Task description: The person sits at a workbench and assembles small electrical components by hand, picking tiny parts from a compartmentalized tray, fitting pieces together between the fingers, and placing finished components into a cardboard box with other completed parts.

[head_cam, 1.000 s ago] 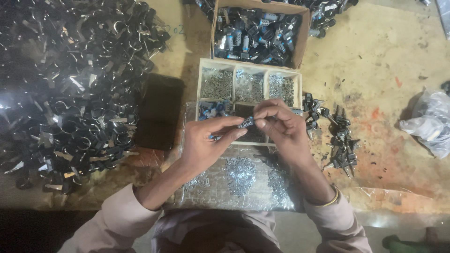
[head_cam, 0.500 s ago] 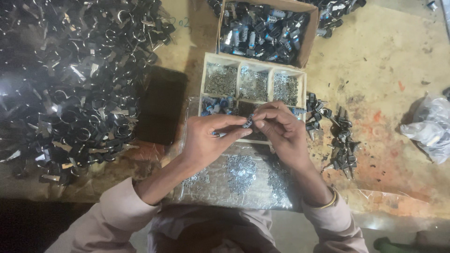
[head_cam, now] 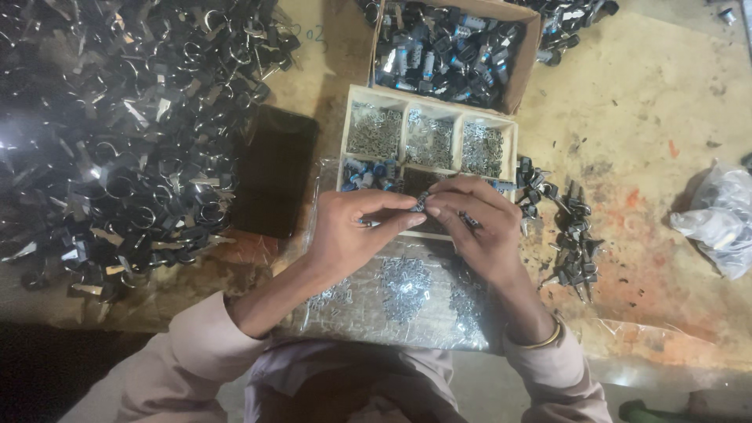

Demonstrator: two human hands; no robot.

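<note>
A small metal part (head_cam: 423,204) sits pinched between my left hand (head_cam: 354,227) and right hand (head_cam: 470,219), just over the near edge of the wooden divided tray (head_cam: 431,141); beyond the tray, a cardboard box (head_cam: 454,47) of parts; left of it, a black phone (head_cam: 274,180).

Left hand (head_cam: 352,231) and right hand (head_cam: 474,223), fingertips pinched together.

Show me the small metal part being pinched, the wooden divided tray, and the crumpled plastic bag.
small metal part (head_cam: 421,204), head view, its exposed end.
wooden divided tray (head_cam: 432,102), head view, far rim.
crumpled plastic bag (head_cam: 724,215), head view, its middle.
</note>
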